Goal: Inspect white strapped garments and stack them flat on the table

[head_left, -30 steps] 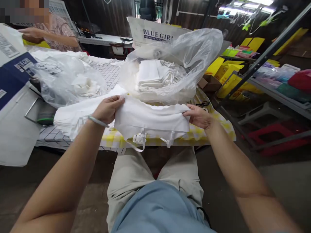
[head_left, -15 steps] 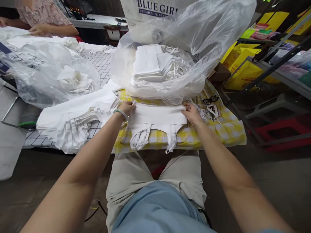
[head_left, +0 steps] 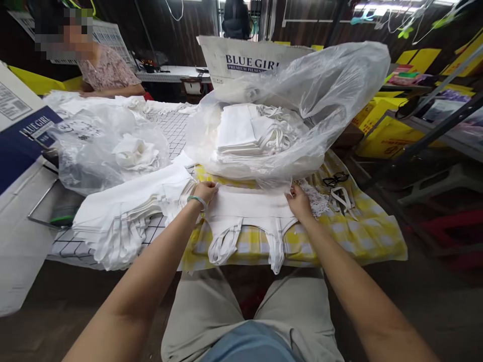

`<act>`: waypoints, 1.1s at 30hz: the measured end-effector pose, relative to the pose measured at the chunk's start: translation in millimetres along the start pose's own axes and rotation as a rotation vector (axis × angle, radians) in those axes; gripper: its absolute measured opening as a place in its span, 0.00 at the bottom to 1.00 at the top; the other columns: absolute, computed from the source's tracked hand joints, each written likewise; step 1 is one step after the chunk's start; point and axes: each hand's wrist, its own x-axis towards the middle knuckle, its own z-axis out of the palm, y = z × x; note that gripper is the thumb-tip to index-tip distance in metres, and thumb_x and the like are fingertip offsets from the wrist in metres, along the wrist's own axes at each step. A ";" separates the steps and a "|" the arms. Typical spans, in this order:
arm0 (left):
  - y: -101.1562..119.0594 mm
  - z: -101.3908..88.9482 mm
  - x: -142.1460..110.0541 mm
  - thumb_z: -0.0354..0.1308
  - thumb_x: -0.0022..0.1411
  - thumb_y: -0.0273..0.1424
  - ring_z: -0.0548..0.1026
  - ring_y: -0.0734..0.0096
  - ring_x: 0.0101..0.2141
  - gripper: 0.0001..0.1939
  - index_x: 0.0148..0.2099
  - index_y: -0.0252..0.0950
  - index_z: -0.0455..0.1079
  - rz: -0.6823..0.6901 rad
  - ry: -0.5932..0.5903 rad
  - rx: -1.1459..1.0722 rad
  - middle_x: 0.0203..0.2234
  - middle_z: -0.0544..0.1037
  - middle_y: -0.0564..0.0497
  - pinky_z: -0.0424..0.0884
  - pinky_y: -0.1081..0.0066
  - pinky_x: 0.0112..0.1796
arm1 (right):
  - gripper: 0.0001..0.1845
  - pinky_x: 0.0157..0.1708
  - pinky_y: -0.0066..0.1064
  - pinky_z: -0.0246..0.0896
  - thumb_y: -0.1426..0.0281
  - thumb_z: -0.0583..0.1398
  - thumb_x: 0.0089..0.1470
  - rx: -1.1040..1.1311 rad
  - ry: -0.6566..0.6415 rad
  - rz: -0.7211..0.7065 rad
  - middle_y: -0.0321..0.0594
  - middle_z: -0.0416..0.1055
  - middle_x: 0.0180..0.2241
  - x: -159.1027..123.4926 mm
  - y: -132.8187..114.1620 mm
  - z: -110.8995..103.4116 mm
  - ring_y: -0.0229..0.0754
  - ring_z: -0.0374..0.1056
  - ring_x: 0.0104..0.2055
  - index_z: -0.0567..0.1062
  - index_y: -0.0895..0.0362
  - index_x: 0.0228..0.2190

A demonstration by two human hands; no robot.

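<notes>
A white camisole (head_left: 251, 203) lies on the yellow checked cloth (head_left: 241, 241), its straps pointing towards me and its hem away. My left hand (head_left: 205, 192), with a pale green bangle at the wrist, pinches the hem's left corner. At the opposite corner my right hand (head_left: 300, 202) has its thumb and fingers closed on the fabric. Left of my hands, a spread pile of similar white camisoles (head_left: 128, 206) has its straps hanging near the table edge. Behind the hem, a neat stack of white camisoles (head_left: 241, 128) sits in an open clear plastic bag (head_left: 339, 85).
Scissors (head_left: 335, 178), a white strip loop (head_left: 341, 201) and white scraps (head_left: 317, 198) lie at the right. Another plastic bag (head_left: 90, 141) with white fabric is at the left. A printed carton (head_left: 215, 60) stands behind. Across the table sits another person (head_left: 109, 70). A metal rack (head_left: 426, 108) is at the right.
The view has tilted up, showing more of the room. Both hands keep hold of the camisole's hem corners, and its body is spread a little flatter.
</notes>
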 end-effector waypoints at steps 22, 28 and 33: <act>-104.3 5.1 -216.6 0.60 0.59 0.32 0.70 0.62 0.38 0.06 0.40 0.37 0.71 0.949 0.246 0.679 0.36 0.74 0.45 0.66 0.63 0.42 | 0.32 0.67 0.48 0.24 0.54 0.41 0.64 -0.341 -0.817 -0.693 0.38 0.41 0.68 -34.8 -115.5 97.9 0.47 0.31 0.70 0.54 0.54 0.64; -76.9 12.8 -208.7 0.55 0.63 0.29 0.68 0.63 0.37 0.04 0.36 0.37 0.71 0.790 0.172 0.554 0.33 0.74 0.46 0.64 0.62 0.41 | 0.32 0.67 0.47 0.24 0.52 0.40 0.64 -0.336 -0.793 -0.709 0.37 0.41 0.68 -35.5 -109.9 99.6 0.46 0.32 0.70 0.54 0.52 0.64; -56.0 -18.8 -210.5 0.52 0.66 0.33 0.68 0.70 0.33 0.07 0.35 0.37 0.67 0.566 -0.151 0.127 0.29 0.72 0.50 0.66 0.67 0.38 | 0.32 0.67 0.47 0.25 0.53 0.40 0.64 -0.350 -0.791 -0.703 0.36 0.42 0.68 -36.2 -113.6 97.1 0.47 0.32 0.70 0.55 0.52 0.64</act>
